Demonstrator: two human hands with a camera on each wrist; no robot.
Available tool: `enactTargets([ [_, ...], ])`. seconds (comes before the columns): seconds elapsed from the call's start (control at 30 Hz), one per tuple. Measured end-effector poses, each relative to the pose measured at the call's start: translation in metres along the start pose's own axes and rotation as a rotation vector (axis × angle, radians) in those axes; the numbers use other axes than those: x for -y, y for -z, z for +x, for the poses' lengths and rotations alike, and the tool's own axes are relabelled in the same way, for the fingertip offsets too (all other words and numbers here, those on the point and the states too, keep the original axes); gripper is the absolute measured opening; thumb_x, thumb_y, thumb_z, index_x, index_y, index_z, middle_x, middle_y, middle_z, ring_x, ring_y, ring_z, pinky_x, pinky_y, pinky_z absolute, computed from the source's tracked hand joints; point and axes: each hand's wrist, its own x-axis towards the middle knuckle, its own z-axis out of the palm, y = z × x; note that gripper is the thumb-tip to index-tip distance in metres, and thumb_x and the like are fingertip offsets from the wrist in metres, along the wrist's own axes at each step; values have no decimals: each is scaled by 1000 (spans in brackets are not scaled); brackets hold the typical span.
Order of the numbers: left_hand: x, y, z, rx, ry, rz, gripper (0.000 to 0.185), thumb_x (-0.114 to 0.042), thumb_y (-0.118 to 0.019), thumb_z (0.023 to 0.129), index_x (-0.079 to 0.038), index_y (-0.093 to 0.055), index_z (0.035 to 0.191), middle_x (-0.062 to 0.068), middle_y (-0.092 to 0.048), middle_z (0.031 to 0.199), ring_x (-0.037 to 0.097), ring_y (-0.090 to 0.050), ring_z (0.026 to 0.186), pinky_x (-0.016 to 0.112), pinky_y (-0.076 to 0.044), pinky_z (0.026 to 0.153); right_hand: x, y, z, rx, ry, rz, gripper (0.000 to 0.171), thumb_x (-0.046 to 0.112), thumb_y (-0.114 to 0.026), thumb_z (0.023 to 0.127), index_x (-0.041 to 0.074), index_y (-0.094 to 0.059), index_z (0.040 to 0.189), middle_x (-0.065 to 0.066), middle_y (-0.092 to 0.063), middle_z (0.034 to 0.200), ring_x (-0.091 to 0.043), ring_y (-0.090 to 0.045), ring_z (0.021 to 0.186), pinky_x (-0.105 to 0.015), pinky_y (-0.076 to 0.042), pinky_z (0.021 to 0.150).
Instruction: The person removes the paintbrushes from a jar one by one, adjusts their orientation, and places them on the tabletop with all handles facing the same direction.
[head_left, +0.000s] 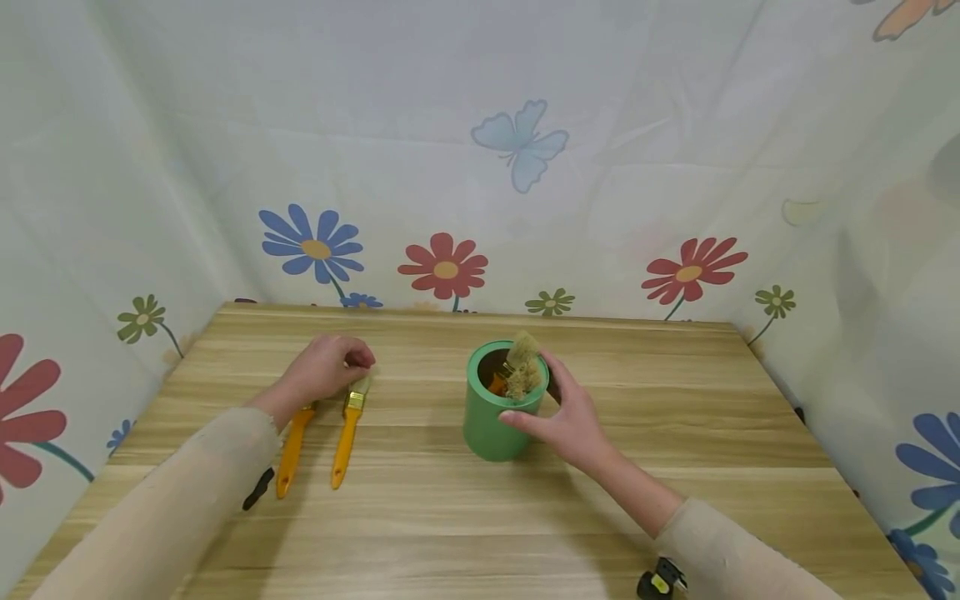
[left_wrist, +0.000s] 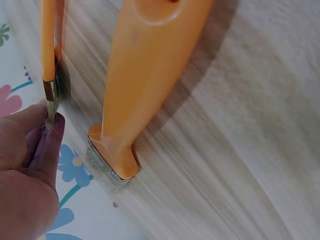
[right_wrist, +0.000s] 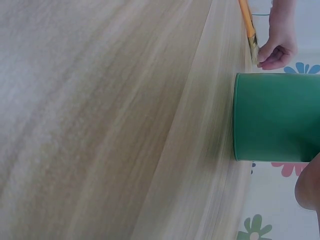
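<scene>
My left hand point(head_left: 327, 369) is at the left of the table and pinches a paintbrush point(head_left: 346, 437) by its bristles, between thumb and fingertips. This brush has a yellow-orange handle and a metal ferrule. A second, wider paintbrush point(left_wrist: 145, 75) lies beside it on the wood, partly under the left wrist in the head view. With my right hand point(head_left: 576, 423) I grip a green cylindrical can point(head_left: 491, 429) round its right side, thumb at the front below the rim. Pale brush bristles point(head_left: 522, 377) stick up out of the can, and something orange shows inside.
The wooden table point(head_left: 420, 533) ends at the back and sides against a white cloth point(head_left: 420, 167) printed with flowers and butterflies. A small black device point(head_left: 662, 579) is at the right wrist, and a black strap piece point(head_left: 258, 489) shows by the left forearm.
</scene>
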Motion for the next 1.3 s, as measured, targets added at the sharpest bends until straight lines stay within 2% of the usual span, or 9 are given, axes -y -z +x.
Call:
enactTargets([
  [0.23,-2,3,-3,5,-5,-8,12,0,-78,96,-3,-78,108,8,-77,100,25,-69,91,50,-61,94,1,-1,0,0,3,-1,99,23,-95,84,12,-39,164,-12,-52,159,-31,-49,149,-53,-40,123],
  [0.53,2,9,-9,-20,70,-12,15,-5,-76,98,-2,-78,114,11,-77,105,29,-68,96,52,-60,96,3,-1,0,8,-16,2,100,24,-95,84,13,-38,165,-12,-51,161,-33,-47,151,-53,-39,123],
  [0.7,5,16,-12,-46,42,-25,17,-7,-76,99,-1,-78,115,12,-77,106,30,-70,97,53,-60,95,4,0,0,6,-23,12,100,23,-95,84,13,-38,165,-12,-52,160,-34,-47,150,-53,-39,123],
  [0.87,1,26,-14,-36,31,-50,21,-10,-77,99,-1,-77,118,11,-78,108,31,-71,101,53,-60,98,4,0,-1,8,-29,13,101,23,-95,84,13,-37,165,-11,-51,160,-34,-47,151,-53,-39,123],
  [1.07,-12,38,-17,-49,-24,-79,27,-14,-80,98,-4,-77,123,12,-78,115,31,-74,106,52,-61,96,2,1,-1,6,-18,17,99,23,-95,84,14,-38,165,-11,-51,160,-33,-47,150,-53,-39,123],
  [1.3,-46,51,-20,-52,-91,-129,34,-17,-83,96,-7,-77,128,10,-77,120,30,-75,109,48,-62,97,2,1,-1,5,-4,16,99,23,-95,84,12,-38,165,-11,-51,160,-32,-48,150,-53,-39,123],
])
